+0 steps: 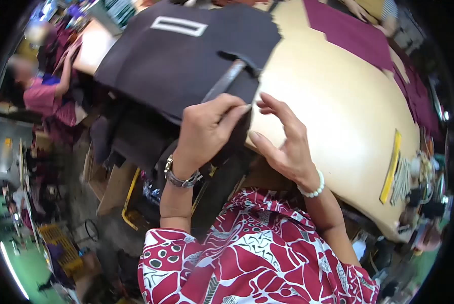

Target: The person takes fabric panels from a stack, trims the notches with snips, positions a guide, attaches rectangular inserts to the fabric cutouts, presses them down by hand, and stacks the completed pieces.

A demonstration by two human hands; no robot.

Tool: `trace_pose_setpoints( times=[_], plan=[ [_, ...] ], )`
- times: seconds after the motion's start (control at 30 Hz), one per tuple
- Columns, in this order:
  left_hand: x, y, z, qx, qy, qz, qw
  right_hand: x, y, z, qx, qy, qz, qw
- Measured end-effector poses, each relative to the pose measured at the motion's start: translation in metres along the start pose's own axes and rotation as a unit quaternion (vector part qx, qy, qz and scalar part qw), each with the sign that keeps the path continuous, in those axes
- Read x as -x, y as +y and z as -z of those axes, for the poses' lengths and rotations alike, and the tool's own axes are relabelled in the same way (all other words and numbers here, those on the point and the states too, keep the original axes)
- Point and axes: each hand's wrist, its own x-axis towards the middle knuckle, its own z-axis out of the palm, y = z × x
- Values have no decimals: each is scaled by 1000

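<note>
My left hand (209,126), with a watch at its wrist, pinches the edge of the dark cloth (151,61) near the table's front edge. My right hand (285,137), with a pale bead bracelet, is just to the right, its thumb and fingers apart and nothing between them. A grey metallic strip (226,81) lies on the cloth above my left hand, its upper end by a folded dark flap (242,58). A white rectangular frame shape (179,26) shows on the cloth farther back.
Maroon cloth (353,35) lies across the table (328,116) at the back right, near another person's hand (356,10). A yellow ruler (390,167) lies at the right edge. A person in pink (45,93) sits at the left.
</note>
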Motion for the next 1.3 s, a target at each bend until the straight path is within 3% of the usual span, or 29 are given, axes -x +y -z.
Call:
trace_pose_setpoints(
  times=[0.07,0.17,0.3,0.33,0.37,0.43,0.5,0.57,0.63,0.7,0.73,0.77,0.8,0.83,0.9,0.93,0.97,1.0,1.03,1.07,1.1,1.13,1.2,1.3],
  plan=[
    [-17,10,-34,9,-76,-95,993,-4,5,12,24,50,12,998],
    [-40,31,-72,-7,-106,-198,975,-3,8,53,59,54,-96,992],
    [-68,39,-116,-26,-140,-231,963,5,31,107,194,28,-167,966],
    [-76,42,-127,-15,-164,-229,959,7,40,122,225,-13,-226,948],
    [-87,45,-133,22,-231,-197,953,11,53,134,225,-20,-222,949],
    [-107,44,-150,-18,-258,-257,931,12,72,155,320,-58,-281,903],
    [-130,23,-178,-136,-283,-296,902,12,106,176,383,-39,-265,884],
    [-162,-1,-198,-271,-320,-265,869,3,136,201,436,-31,-257,862],
    [-206,-23,-213,-320,-304,-246,863,-1,192,239,521,42,-174,834],
    [-245,-26,-210,-383,-210,-219,872,-20,195,276,551,117,-223,795],
    [-256,-10,-200,-404,-155,-223,874,-26,197,300,628,165,-137,748],
    [-266,10,-187,-422,-98,-224,873,-31,198,326,591,253,-96,760],
    [-273,21,-174,-386,-30,-267,883,-33,170,341,606,309,-34,733],
    [-275,31,-163,-346,37,-307,886,-36,146,348,479,382,48,789],
    [-249,60,-140,-278,100,-378,877,-22,91,345,524,430,175,714],
    [-228,61,-130,-239,96,-389,884,-8,78,336,460,452,177,743],
    [-207,64,-123,-199,92,-401,890,21,86,344,508,446,134,725],
    [-182,64,-118,-197,71,-388,898,48,87,338,464,448,125,754],
    [-155,61,-115,-195,49,-374,905,72,80,321,492,451,88,739],
    [-128,55,-115,-196,10,-354,914,101,78,303,440,454,-2,775],
    [-104,47,-117,-196,-29,-334,922,129,77,284,183,493,-156,836],
    [-81,38,-122,-189,-60,-318,927,155,78,266,132,489,-225,833],
    [-48,24,-132,-178,-135,-283,933,215,101,243,86,449,-248,854],
    [-20,10,-138,-158,-235,-247,927,254,90,223,-60,478,-352,803]
  ],
)
